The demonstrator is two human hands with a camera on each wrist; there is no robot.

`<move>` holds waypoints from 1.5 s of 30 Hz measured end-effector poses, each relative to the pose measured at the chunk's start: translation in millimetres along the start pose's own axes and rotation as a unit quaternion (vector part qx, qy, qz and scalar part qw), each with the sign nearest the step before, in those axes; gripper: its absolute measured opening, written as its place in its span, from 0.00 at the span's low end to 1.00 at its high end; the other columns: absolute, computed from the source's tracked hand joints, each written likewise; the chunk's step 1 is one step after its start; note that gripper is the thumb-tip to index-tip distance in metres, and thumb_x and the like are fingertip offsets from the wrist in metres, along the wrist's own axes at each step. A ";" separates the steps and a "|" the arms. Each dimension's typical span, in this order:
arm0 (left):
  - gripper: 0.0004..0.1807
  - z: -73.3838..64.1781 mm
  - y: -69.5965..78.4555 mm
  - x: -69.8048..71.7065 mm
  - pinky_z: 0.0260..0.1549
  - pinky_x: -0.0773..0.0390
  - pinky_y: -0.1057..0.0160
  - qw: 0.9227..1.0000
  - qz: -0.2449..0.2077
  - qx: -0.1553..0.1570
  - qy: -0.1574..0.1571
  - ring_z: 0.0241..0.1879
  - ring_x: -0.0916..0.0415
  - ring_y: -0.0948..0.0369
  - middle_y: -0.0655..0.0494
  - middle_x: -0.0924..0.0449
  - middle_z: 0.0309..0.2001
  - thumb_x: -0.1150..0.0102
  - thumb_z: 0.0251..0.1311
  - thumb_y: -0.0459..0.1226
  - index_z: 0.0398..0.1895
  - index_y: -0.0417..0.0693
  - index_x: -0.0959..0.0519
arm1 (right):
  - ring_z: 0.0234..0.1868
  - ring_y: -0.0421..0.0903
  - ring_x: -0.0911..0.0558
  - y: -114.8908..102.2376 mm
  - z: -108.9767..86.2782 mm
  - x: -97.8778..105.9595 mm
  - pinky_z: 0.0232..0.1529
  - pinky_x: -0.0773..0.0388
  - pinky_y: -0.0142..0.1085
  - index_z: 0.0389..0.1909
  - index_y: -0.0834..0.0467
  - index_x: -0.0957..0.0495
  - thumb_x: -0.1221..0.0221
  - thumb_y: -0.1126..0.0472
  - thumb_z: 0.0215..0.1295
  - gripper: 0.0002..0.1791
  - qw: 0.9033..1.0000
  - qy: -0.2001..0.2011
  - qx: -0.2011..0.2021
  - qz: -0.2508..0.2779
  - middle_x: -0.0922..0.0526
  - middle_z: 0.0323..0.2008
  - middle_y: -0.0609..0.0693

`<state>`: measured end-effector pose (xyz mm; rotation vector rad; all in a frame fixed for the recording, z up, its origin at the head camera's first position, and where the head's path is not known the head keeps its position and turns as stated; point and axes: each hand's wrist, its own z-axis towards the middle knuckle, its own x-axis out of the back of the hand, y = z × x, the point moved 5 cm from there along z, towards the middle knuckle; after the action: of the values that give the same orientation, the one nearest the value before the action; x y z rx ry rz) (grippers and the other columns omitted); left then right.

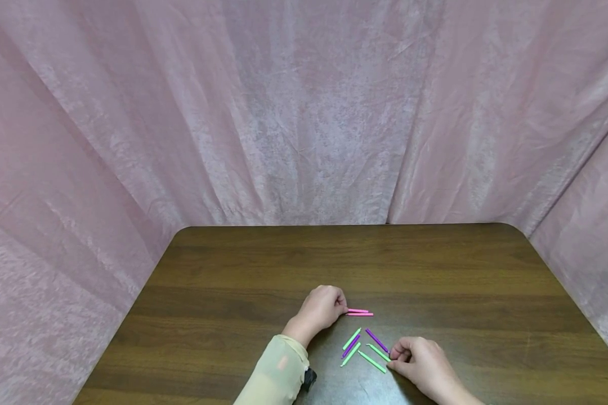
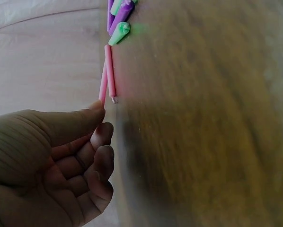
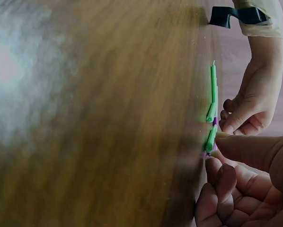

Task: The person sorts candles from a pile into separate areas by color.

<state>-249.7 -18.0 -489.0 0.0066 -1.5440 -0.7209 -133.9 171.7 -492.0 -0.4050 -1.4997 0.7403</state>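
Observation:
Thin birthday candles lie on the brown wooden table. My left hand (image 1: 324, 306) pinches the end of a pink candle (image 2: 103, 85) between thumb and index finger. A second pink candle (image 2: 110, 71) lies right alongside it, its wick toward the hand. At the right, my right hand (image 1: 423, 363) has thumb and index fingertips around the end of a green candle (image 1: 378, 352). A purple candle (image 1: 377, 340) ends right by the same fingertips. Another green candle (image 1: 372, 361) lies just nearer. Left of these, a purple candle (image 1: 351, 346) rests between two green candles, one nearer (image 1: 351, 355).
The wooden table (image 1: 223, 270) has rounded far corners. Pink velvety curtains (image 1: 304, 112) hang behind it and at both sides. A black band (image 1: 309, 379) sits at the left wrist, by the pale sleeve (image 1: 278, 371).

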 end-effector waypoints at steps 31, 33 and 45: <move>0.10 -0.2 6.4 0.0 0.26 0.28 0.68 0.999 0.037 -0.019 -0.009 0.23 0.28 0.68 0.68 0.26 0.19 0.30 0.50 0.38 0.17 0.55 0.21 | 0.20 0.29 0.35 1.1 1.3 -3.2 0.25 0.37 0.30 0.16 0.46 0.28 0.29 0.63 0.45 0.16 0.999 0.007 0.004 -0.053 0.32 0.15 0.33; 0.10 -0.1 6.0 -0.7 0.26 0.28 0.68 0.999 0.035 -0.016 -0.013 0.23 0.29 0.68 0.68 0.26 0.19 0.30 0.51 0.38 0.17 0.55 0.21 | 0.20 0.29 0.35 1.3 1.1 -3.2 0.25 0.37 0.30 0.16 0.46 0.28 0.30 0.64 0.45 0.16 0.998 0.008 0.005 -0.054 0.32 0.15 0.33; 0.11 0.1 3.4 -1.4 0.27 0.27 0.67 0.999 0.030 -0.007 -0.011 0.25 0.28 0.67 0.69 0.27 0.20 0.30 0.52 0.39 0.17 0.56 0.22 | 0.20 0.27 0.33 0.1 0.7 -1.5 0.25 0.35 0.30 0.17 0.47 0.26 0.32 0.66 0.46 0.14 0.999 0.015 0.008 -0.038 0.29 0.15 0.32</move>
<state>-248.2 -14.6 -488.7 -0.0584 -1.5534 -0.6857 -134.4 170.6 -493.1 -0.3440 -1.4724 0.6818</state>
